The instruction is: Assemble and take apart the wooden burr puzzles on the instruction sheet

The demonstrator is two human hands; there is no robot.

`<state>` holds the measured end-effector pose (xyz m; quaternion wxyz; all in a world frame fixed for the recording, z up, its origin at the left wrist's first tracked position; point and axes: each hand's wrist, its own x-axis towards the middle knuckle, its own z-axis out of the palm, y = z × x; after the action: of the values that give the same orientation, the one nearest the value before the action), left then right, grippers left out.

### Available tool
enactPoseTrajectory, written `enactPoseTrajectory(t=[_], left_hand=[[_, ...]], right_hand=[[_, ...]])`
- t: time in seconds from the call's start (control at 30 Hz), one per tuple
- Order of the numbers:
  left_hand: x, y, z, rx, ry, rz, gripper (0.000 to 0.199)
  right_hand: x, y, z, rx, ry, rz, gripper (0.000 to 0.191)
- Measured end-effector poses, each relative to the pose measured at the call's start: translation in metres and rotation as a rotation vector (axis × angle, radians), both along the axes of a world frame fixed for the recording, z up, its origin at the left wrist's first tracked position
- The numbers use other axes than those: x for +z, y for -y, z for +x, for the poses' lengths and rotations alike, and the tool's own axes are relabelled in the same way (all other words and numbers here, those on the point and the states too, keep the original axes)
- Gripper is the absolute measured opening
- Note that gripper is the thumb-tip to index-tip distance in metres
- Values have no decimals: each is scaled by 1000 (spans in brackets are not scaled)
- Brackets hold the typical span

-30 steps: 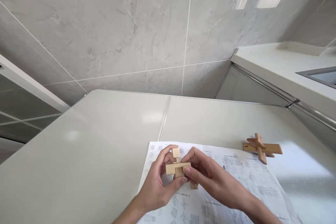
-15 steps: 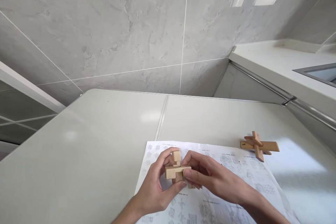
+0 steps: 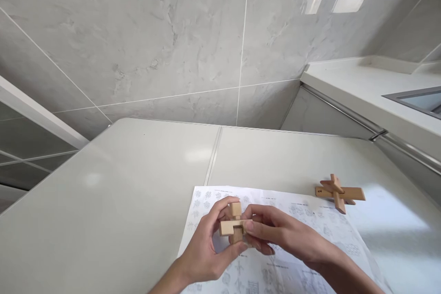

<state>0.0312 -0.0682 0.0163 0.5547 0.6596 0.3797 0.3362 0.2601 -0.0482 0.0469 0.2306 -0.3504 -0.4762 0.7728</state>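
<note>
Pale wooden notched blocks (image 3: 226, 228) are fitted together crosswise between my two hands, above a printed sheet. My left hand (image 3: 210, 248) grips an upright block from the left, with a finger at its top end and the thumb at its lower end. From the right, my right hand (image 3: 275, 229) pinches the horizontal block near its right end, thumb in front. Its other fingers curl behind and below, partly hiding the wood. The printed sheet (image 3: 289, 262) shows small puzzle drawings and lies under both hands.
A darker wooden cross-shaped puzzle (image 3: 353, 193) marked 2 rests at the sheet's upper right edge. The pale table (image 3: 138, 183) has a seam across it. Beyond are a grey tiled wall (image 3: 138, 41) and a white ledge (image 3: 344, 82) at right.
The view has shifted slightly. The blocks have tilted a little in my hands, and the notch in the horizontal block shows more clearly. Both hands keep their hold.
</note>
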Motion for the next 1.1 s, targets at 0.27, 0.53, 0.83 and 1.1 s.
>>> enactPoseTrajectory(t=[0.27, 0.53, 0.83, 1.1], left_hand=[[-6, 0, 0, 9, -16, -37, 65], [-1, -2, 0, -12, -13, 16, 62], [4, -1, 0, -45, -7, 13, 63], [-5, -3, 0, -25, 5, -46, 66]], right_hand=[[0, -1, 0, -21, -1, -29, 49], [-4, -1, 0, -7, -13, -58, 49], [-7, -1, 2, 9, -67, -121, 44], [-10, -1, 3, 17, -40, -103, 48]])
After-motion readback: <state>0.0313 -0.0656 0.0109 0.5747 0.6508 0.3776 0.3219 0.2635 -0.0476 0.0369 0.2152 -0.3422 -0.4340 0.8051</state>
